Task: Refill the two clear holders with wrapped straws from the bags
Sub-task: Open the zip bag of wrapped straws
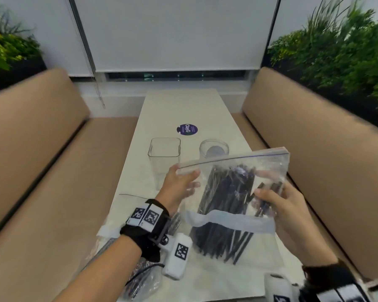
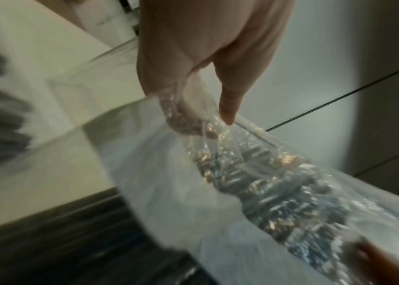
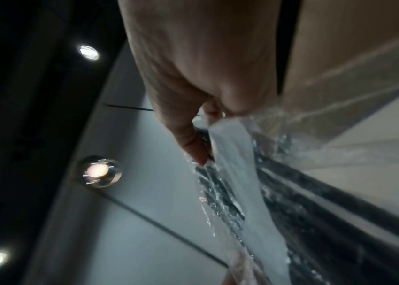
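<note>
Both hands pinching crinkly clear zip bag, black wrapped straws inside

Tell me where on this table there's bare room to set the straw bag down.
Bare tabletop lies beyond the purple sticker, toward the window. The middle holds the square holder and the round holder. The near end is crowded: the held bag, another bag under the left arm.

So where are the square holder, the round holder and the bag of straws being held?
square holder (image 1: 164, 156), head view, front wall
round holder (image 1: 214, 147), head view, rim
bag of straws (image 1: 231, 192), head view, middle of the bag
</note>
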A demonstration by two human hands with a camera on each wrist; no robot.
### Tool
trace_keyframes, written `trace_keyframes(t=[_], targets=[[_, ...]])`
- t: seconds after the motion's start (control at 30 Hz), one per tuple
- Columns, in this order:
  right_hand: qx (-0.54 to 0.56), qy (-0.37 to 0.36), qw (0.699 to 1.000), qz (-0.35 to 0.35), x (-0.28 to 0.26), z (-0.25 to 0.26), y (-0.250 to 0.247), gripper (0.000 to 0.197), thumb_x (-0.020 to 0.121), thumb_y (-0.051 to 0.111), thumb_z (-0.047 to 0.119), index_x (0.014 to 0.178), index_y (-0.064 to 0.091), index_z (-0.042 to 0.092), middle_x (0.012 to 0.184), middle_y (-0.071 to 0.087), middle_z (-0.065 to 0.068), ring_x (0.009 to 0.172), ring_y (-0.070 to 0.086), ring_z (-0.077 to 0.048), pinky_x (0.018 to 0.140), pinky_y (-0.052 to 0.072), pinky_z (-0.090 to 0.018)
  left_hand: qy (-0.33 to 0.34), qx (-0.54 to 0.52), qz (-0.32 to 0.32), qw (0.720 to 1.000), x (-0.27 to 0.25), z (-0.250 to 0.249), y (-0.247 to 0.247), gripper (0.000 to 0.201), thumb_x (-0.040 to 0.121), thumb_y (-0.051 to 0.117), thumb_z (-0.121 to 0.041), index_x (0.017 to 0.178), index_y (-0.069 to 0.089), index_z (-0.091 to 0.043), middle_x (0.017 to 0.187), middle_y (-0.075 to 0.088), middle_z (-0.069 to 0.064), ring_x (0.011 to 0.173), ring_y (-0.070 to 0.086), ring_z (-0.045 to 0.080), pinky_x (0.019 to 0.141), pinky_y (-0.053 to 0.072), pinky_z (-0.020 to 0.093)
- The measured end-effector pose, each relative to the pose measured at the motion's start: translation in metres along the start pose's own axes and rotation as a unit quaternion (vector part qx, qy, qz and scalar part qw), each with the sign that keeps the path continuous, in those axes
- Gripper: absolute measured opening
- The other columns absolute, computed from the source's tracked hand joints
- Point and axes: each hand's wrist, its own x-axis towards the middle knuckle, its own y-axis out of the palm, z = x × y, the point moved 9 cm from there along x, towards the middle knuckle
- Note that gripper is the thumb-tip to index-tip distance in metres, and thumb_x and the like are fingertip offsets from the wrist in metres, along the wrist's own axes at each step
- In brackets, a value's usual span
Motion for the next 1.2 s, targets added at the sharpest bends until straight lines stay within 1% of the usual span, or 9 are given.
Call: trace_keyframes(t=[0.17,0.33,0.43,0.57,0.7,0.87,1.0,1.07,1.2], targets=[[-0.099,-0.001,0.936,0.339,-0.062,0.071,0.044,0.05,0.057,0.091,0.033,0.101,0.072,0.017,0.094,0.075,-0.005,0.087,0.072,-0.015,0.078,0.055,-0.019,0.156,0.076,0.104,0.979,-0.041,-0.106,0.014,0.015,0.096,0.055,-0.021,0.085,0.064,-0.015,0.071,0.073,-0.011,0.054,0.057,0.002,0.056,0.043,0.017],[-0.097,-0.019,0.973,0.207,-0.013,0.089,0.054,0.056,0.071,0.075,0.05,0.113,0.069,0.014,0.095,0.069,-0.011,0.082,0.066,-0.025,0.076,0.058,-0.027,0.238,0.207,0.174,0.933,-0.08,-0.139,0.039,0.015,0.096,0.055,-0.018,0.083,0.063,-0.019,0.065,0.067,-0.007,0.058,0.053,0.009,0.063,0.046,0.02],[-0.12,-0.05,0.975,0.182,0.001,0.087,0.096,0.028,0.084,0.072,0.028,0.105,0.068,0.009,0.076,0.063,-0.01,0.063,0.06,-0.018,0.06,0.054,-0.026,0.264,0.292,0.205,0.896,-0.093,-0.131,0.054,0.011,0.096,0.056,-0.009,0.089,0.064,-0.006,0.069,0.066,0.003,0.06,0.055,0.008,0.063,0.047,0.018],[-0.147,-0.072,0.979,0.121,0.013,0.078,0.11,0.011,0.089,0.06,-0.003,0.087,0.066,0.006,0.061,0.06,-0.008,0.047,0.053,-0.014,0.049,0.048,-0.027,0.28,0.304,0.172,0.894,-0.094,-0.13,0.038,0.014,0.093,0.061,-0.01,0.088,0.065,0.003,0.072,0.065,0.004,0.068,0.056,0.009,0.067,0.046,0.018],[-0.253,-0.109,0.957,0.088,0.018,0.074,0.107,0.003,0.088,0.065,0.02,0.088,0.068,0.021,0.067,0.065,0.003,0.054,0.056,-0.009,0.054,0.05,-0.029,0.262,0.316,0.19,0.892,-0.098,-0.127,0.032,0.011,0.094,0.059,-0.01,0.088,0.067,-0.007,0.07,0.064,-0.001,0.065,0.056,0.001,0.064,0.046,0.014],[-0.223,-0.108,0.96,0.126,0.012,0.063,0.117,0.005,0.088,0.068,0.011,0.092,0.071,0.009,0.073,0.074,-0.011,0.062,0.066,-0.015,0.06,0.055,-0.028,0.252,0.34,0.201,0.884,-0.091,-0.127,0.028,0.013,0.094,0.058,-0.009,0.09,0.071,-0.012,0.083,0.067,0.021,0.07,0.058,0.004,0.069,0.047,0.015],[-0.2,-0.105,0.972,0.058,0.015,0.051,0.105,0.015,0.084,0.072,0.006,0.076,0.07,0.018,0.064,0.071,-0.003,0.057,0.066,-0.014,0.063,0.057,-0.034,0.315,0.4,0.038,0.86,-0.08,-0.132,0.009,0.021,0.084,0.071,-0.03,0.089,0.066,-0.011,0.082,0.062,0.001,0.072,0.055,0.011,0.071,0.045,0.027],[-0.186,-0.101,0.977,0.03,0.016,0.047,0.101,0.015,0.084,0.073,0.01,0.073,0.07,0.02,0.063,0.071,-0.004,0.057,0.065,-0.014,0.065,0.057,-0.037,0.334,0.345,-0.053,0.876,-0.087,-0.14,-0.005,0.018,0.082,0.072,-0.036,0.082,0.062,-0.021,0.078,0.062,-0.007,0.069,0.058,0.011,0.067,0.048,0.028],[-0.192,-0.12,0.974,0.008,0.013,0.047,0.105,0.014,0.085,0.072,0.013,0.074,0.07,0.02,0.067,0.073,-0.007,0.061,0.068,-0.021,0.071,0.06,-0.046,0.199,0.216,0.039,0.955,-0.088,-0.117,0.003,0.025,0.089,0.067,-0.033,0.078,0.067,-0.01,0.067,0.067,0.0,0.062,0.065,0.011,0.061,0.055,0.026]])
